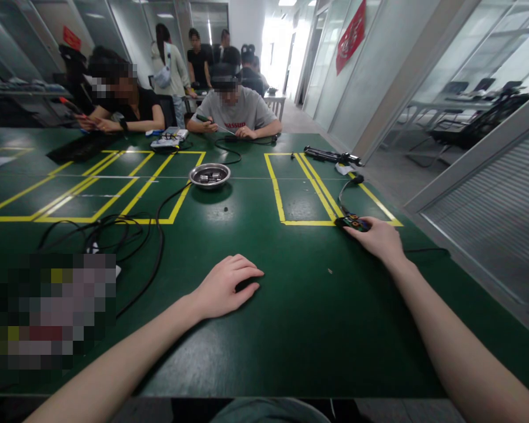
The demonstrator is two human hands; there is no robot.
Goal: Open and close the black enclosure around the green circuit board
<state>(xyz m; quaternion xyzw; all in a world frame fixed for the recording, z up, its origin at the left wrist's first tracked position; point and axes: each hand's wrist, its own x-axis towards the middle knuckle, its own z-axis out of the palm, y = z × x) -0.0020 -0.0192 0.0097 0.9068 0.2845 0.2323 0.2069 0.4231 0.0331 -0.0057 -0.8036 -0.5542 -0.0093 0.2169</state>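
My left hand [229,285] rests on the green table [291,341], fingers stretched out and thumb apart, holding nothing. Farther out on the right, my right hand [379,238] has its fingers and thumb around a small dark device with coloured parts [351,221]. Its exact kind is hard to make out, since the hand covers part of it. From the device a dark cable [342,194] runs up to a small black end piece [358,178]. Device and hand lie at the near edge of a yellow-taped rectangle [308,223].
A metal bowl [210,176] with small metal parts stands mid-table. Black cables [123,229] coil at left, beside a blurred-out object [53,311]. A black rod-like tool [330,155] lies at far right. Across the table, a person in grey [235,111] holds a screwdriver [207,120].
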